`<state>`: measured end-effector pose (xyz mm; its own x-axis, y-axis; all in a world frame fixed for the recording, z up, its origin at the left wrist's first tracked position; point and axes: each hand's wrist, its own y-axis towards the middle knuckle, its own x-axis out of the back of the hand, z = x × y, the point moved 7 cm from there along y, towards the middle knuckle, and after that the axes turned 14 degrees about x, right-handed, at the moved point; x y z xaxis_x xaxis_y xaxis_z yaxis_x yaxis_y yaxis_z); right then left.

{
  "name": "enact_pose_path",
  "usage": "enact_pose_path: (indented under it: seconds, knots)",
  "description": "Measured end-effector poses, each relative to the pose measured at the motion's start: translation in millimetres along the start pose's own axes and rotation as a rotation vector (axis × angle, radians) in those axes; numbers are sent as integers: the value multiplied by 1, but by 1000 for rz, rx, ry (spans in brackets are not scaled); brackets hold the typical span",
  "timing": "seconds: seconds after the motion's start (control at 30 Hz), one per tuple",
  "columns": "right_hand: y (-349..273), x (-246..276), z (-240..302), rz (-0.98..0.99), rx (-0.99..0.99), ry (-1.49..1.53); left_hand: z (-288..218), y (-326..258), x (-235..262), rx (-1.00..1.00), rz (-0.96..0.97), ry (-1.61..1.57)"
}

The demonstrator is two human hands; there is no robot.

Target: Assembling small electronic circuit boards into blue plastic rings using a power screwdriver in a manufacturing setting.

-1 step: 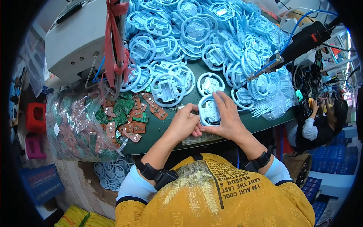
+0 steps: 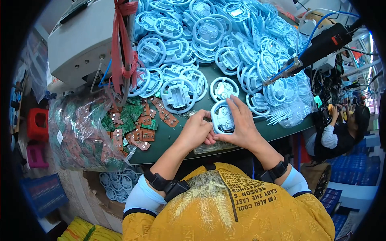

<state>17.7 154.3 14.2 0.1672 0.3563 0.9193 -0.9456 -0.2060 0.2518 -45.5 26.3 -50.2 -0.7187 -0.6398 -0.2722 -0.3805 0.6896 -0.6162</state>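
Note:
A light-blue plastic steering-wheel part [image 2: 222, 116] lies at the front of the green table [image 2: 173, 141], and both my hands grip it. My left hand [image 2: 198, 131] pinches its left rim and my right hand [image 2: 242, 125] covers its right side, fingers spread over the rim. Just behind it lie two similar wheels [image 2: 223, 87] [image 2: 177, 95]. Loose brown and green circuit boards [image 2: 138, 125] are scattered to the left of my left hand.
A big heap of blue wheel parts [image 2: 209, 32] fills the back of the table. A black electric screwdriver [image 2: 319, 46] hangs at the right. A clear bag of circuit boards [image 2: 78, 134] and a grey machine [image 2: 78, 42] are at the left. Another person [image 2: 341, 132] sits far right.

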Motion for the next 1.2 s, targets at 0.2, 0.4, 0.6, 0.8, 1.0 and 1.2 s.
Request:
enact_pose_path:
  seconds: [0.2, 0.4, 0.6, 0.8, 1.0, 1.2]
  knots:
    - [-3, 4, 2, -78, 48, 47, -4, 0, -3, -3, -20, 10]
    - [-3, 6, 4, -44, 36, 24, -4, -2, -2, -13, -6, -1]
    - [-4, 3, 4, -27, 38, 29, -4, 1, -2, -25, -16, 5]
    - [-7, 4, 7, -73, 48, 13, -4, 3, -2, -29, -55, 36]
    - [-7, 3, 9, -37, 47, -20, -4, 2, -2, -37, -71, 44]
    - [-10, 0, 10, -38, 75, -63, -3, 2, -3, -32, -75, 59]
